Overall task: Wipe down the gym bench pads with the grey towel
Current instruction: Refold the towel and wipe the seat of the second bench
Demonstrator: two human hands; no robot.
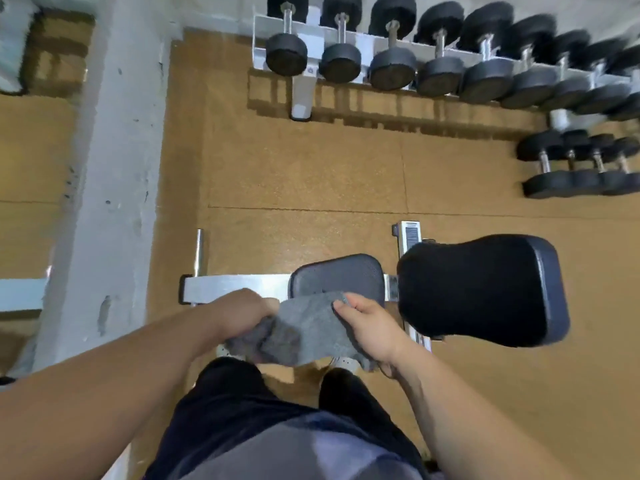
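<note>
Towel [308, 332] lower centre, bunched between both hands. Left hand [242, 315] fingers curled round its left end; right hand [370, 329] pinches the right edge. Seat pad [341, 273] just above, back pad [481, 292] right.

Soft grey cloth towel [308, 327], fuzzy and matt.
Dark padded bench pads [481, 292] look smooth, slightly sheeny vinyl; white painted metal frame [235, 285]; speckled tan rubbery floor [304, 168].

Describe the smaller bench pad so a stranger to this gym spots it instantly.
Find the white metal bench frame. Midway along it sits the small dark grey seat pad, partly behind the crumpled grey towel. Unlike the big black back pad on its right, it is shorter and squarer.
</note>
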